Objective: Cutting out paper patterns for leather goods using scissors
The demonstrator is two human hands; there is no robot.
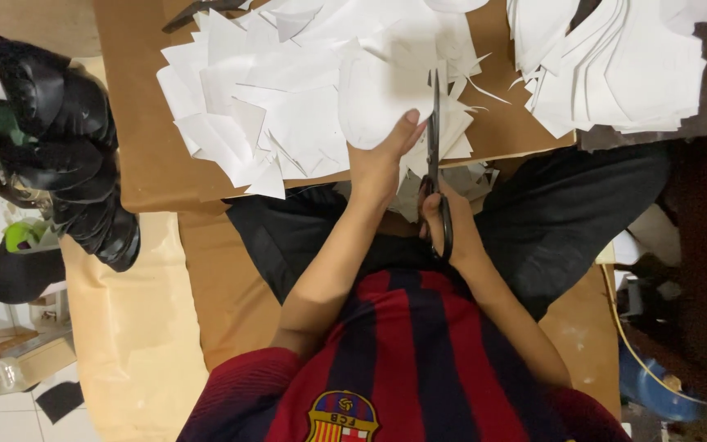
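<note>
Scissors (435, 164), gripped in the right hand (443, 221), cut a thin, floppy white sheet (378, 106); left hand's (378, 160) fingers pinch its edge beside the blades.

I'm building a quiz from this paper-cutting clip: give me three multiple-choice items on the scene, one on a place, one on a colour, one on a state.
1. Where does the stack of black moulded pieces lie?
A. left of the board
B. on the white paper scraps
C. in the person's lap

2. What colour is the board under the paper?
A. green
B. brown
C. white

3. What is the right hand doing?
A. resting empty
B. holding a pencil
C. gripping the scissors

Answers:
1 A: the black pieces sit at the picture's left edge, beside the board.
2 B: bare brown surface shows around the white paper scraps.
3 C: its fingers pass through the handles of the scissors, whose blades point into the rounded white sheet that the left hand steadies.
</note>
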